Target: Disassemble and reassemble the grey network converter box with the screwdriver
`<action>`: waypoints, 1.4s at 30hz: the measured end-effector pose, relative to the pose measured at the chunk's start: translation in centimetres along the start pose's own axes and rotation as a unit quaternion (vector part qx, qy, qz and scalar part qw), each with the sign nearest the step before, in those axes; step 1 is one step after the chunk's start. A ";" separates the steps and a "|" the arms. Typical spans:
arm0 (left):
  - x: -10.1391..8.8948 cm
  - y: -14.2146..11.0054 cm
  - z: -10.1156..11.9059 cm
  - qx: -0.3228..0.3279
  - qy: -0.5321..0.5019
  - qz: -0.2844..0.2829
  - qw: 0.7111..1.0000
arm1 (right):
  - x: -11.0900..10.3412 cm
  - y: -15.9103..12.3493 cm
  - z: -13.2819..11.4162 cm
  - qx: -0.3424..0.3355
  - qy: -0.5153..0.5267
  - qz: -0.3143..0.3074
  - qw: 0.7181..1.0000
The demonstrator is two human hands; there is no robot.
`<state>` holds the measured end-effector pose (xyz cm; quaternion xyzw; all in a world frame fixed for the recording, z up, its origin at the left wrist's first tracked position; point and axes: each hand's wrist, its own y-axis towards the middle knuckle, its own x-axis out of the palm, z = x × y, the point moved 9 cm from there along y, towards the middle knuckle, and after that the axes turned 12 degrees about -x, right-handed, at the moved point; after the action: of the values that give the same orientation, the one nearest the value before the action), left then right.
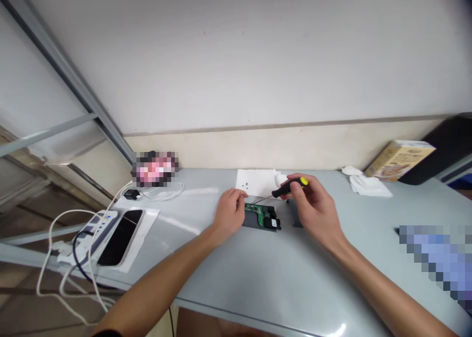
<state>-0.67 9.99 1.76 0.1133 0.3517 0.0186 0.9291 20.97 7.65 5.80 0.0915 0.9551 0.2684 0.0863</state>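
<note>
In the head view, my right hand (313,204) is closed round a screwdriver (285,188) with a black handle and yellow end. Its thin shaft slants down left to the upper edge of a green circuit board (262,213) set in a dark casing. My left hand (229,210) grips the left end of that casing, fingers curled over it and partly hiding it. Another dark flat piece (294,213) lies partly hidden beneath my right hand. Just behind the board, a sheet of white paper (256,179) carries several tiny dark bits.
To the left lie a phone (121,237), a power strip (98,229) with looping white cables, and a black plug (132,194). Crumpled tissues (368,184) and a yellow box (400,160) stand at the back right. A wall closes off the table's rear.
</note>
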 end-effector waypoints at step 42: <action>1.4 0.0 0.1 0.029 0.060 -0.045 0.997 | 8.0 4.5 -4.5 -0.067 -0.009 -0.410 0.910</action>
<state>0.46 10.15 0.87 0.1228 0.4123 -0.0270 0.9023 12.88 10.95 11.03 -0.3112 0.8878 0.2716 0.2033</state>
